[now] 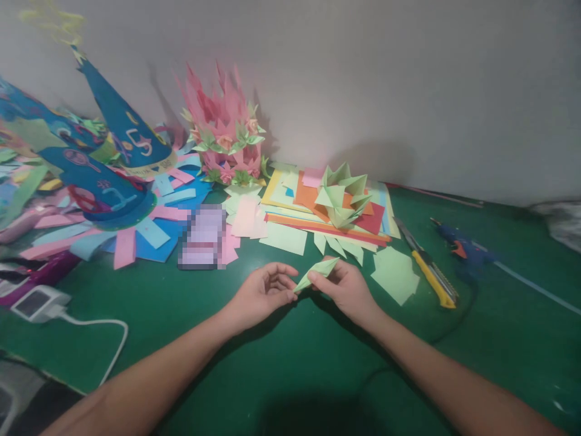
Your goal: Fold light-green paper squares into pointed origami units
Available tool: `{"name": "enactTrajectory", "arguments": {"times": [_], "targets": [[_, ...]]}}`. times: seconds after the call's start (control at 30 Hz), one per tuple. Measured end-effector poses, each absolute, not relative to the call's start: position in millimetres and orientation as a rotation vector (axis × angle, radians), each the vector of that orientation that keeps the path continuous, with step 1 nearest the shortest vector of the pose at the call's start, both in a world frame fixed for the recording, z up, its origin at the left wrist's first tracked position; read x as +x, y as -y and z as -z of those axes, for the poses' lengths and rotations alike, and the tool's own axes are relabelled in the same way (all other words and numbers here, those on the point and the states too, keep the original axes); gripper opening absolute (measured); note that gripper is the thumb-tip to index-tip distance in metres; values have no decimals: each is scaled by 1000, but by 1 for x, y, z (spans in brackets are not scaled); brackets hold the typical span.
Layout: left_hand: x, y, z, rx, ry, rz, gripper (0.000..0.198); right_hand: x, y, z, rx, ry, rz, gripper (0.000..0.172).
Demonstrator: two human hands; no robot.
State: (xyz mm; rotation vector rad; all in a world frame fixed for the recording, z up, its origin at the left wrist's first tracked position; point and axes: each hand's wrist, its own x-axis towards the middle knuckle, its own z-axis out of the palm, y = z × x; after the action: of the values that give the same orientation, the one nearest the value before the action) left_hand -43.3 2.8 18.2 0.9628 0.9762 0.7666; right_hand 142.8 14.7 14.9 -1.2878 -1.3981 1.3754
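A narrow, pointed folded piece of light green paper (323,269) is held slantwise above the green table. My right hand (347,289) pinches it between thumb and fingers near its upper right part. At its lower left tip, my left hand (267,289) closes thumb and fingertips on the same paper, the other fingers curled loosely. Just beyond the hands lie several folded green paper leaves (340,247) and a flat green paper square (290,238). More green squares (396,275) rest to the right of my right hand.
A stack of coloured paper (281,192) bears a green folded-paper ring (340,197). A yellow cutter knife (429,272) and a blue glue gun (467,247) lie right. Left are a pixelated phone-like object (202,236), blue cone hats (122,115), a pink paper crown (224,133) and a white charger (40,303).
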Motion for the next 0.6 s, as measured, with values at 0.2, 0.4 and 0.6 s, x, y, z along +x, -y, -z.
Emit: {"name": "enactTrajectory", "arguments": {"times": [0.2, 0.4, 0.6], "targets": [[-41, -1, -17, 1128, -1114, -689, 38, 141, -13, -14, -1264, 1442, -1399, 36], [-41, -1, -15, 1196, -1157, -730, 35, 139, -13, -13, -1172, 1470, -1486, 32], [-40, -1, -16, 1157, -1086, -735, 39, 140, -13, -13, -1147, 1553, -1516, 27]]}}
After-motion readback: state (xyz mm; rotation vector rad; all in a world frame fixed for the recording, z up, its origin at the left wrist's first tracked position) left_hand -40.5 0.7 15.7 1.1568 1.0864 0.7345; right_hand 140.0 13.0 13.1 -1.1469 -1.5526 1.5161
